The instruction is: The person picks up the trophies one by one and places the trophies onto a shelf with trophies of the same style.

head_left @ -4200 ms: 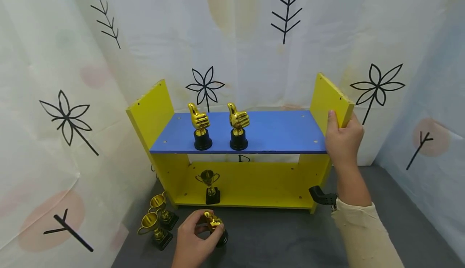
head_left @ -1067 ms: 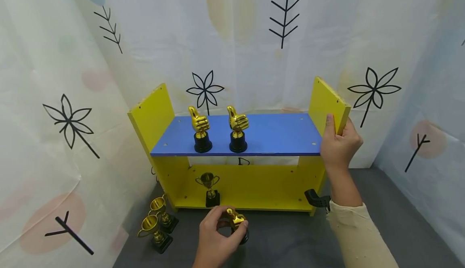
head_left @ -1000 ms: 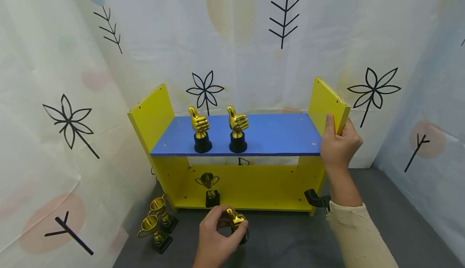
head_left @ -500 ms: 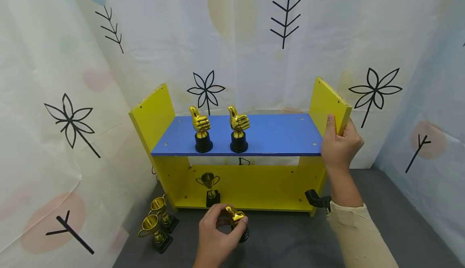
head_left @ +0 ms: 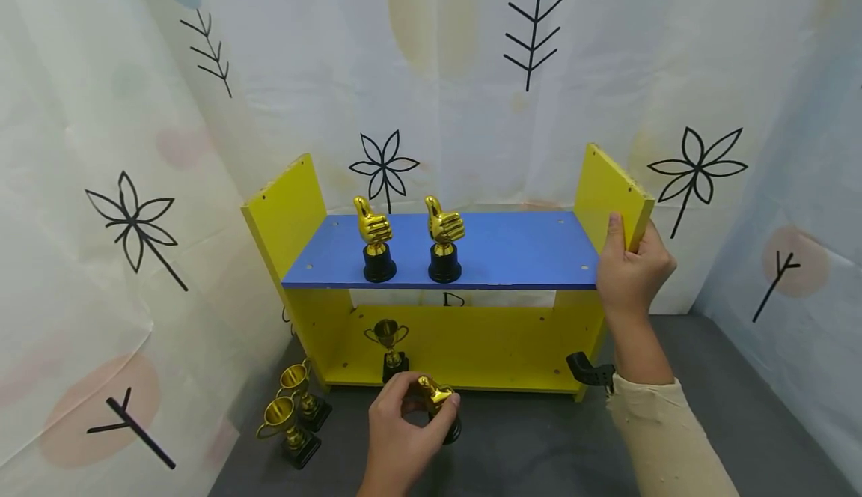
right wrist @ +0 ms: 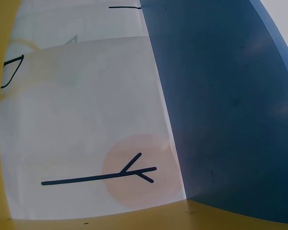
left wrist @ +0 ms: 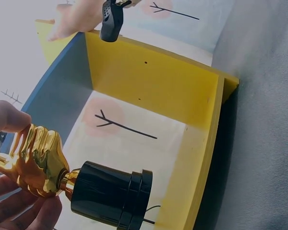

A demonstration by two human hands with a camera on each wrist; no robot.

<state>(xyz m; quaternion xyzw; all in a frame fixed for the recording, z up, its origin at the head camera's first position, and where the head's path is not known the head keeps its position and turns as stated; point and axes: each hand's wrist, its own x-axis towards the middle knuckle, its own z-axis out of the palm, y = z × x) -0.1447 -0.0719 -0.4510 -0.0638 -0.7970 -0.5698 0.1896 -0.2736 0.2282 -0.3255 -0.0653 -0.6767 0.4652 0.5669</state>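
Observation:
My left hand (head_left: 407, 430) pinches a gold thumbs-up trophy (head_left: 436, 394) by its golden fist, in front of the shelf. Close up in the left wrist view, thumb and fingers press on the gold fist, and the trophy's black base (left wrist: 110, 194) is uncovered. My right hand (head_left: 633, 265) grips the front edge of the yellow right side panel (head_left: 614, 190). Two more thumbs-up trophies (head_left: 374, 231) stand upright on the blue upper board (head_left: 518, 246). A gold cup trophy (head_left: 387, 336) stands on the yellow lower board (head_left: 485, 347), toward the left. The right wrist view shows no fingers.
Two gold cup trophies (head_left: 279, 413) stand on the dark grey tabletop (head_left: 525, 452), left of the shelf. A patterned white curtain (head_left: 465, 108) hangs behind and along both sides. A black wrist strap piece (head_left: 589, 370) sticks out from the right wrist.
Over the last few seconds my left hand has moved right with the thumbs-up trophy, then slightly up toward the shelf. My right hand keeps its grip on the side panel.

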